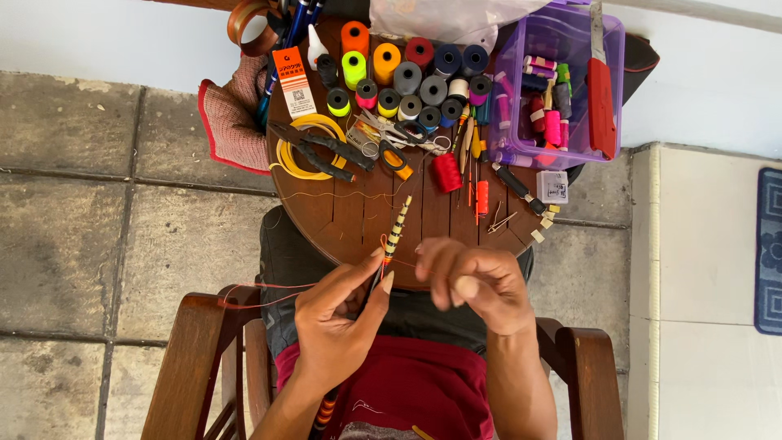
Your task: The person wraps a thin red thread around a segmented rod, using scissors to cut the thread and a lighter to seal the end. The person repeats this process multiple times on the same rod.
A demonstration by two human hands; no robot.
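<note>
**Clearance around the small round table**

Near half of the round slatted wooden table (342, 216) is bare: room to pass. Far half is blocked by rows of upright coloured thread spools (407, 77), black pliers on a yellow cord coil (314, 151), a red thread spool lying flat (445, 173) and the purple clear plastic box (562, 90). Brown wooden chair arms (183, 367) hem both sides.

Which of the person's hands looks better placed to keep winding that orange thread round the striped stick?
Probably the right hand: it pinches the orange thread just beside the striped stick and seems free to move. The left hand grips the stick itself, steadying it.
</note>
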